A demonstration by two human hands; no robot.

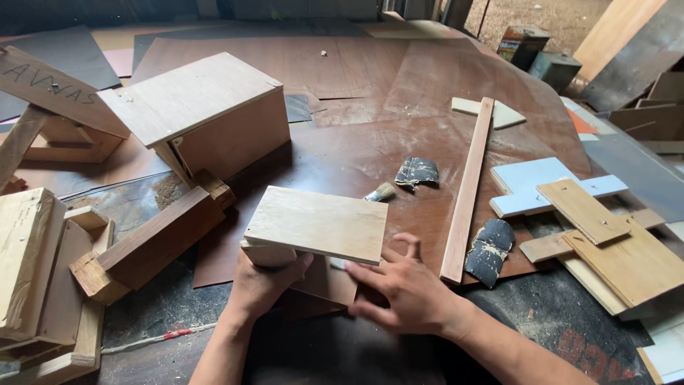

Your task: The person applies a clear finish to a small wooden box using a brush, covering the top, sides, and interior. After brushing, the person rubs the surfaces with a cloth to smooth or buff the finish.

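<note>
Pale plywood board (317, 223) at lower centre of frame, flat, tilted slightly, resting atop small wood block (268, 254), grain showing, edges clean.

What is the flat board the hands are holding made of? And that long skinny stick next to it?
The board looks like pale, unpainted plywood: faint grain, raw matte face. The long stick seems to be solid wood, reddish-brown, bare and smooth.

The plywood panel (317, 224) hid the fingers of the left hand (262, 279) and most of the small block (268, 254) under it. The brush (381, 192) showed only its bristle end behind the panel's far corner. The stacked wood frames (39, 278) at the counter's left edge were cut off by the picture. The right hand (400, 289) was slightly blurred.
</note>
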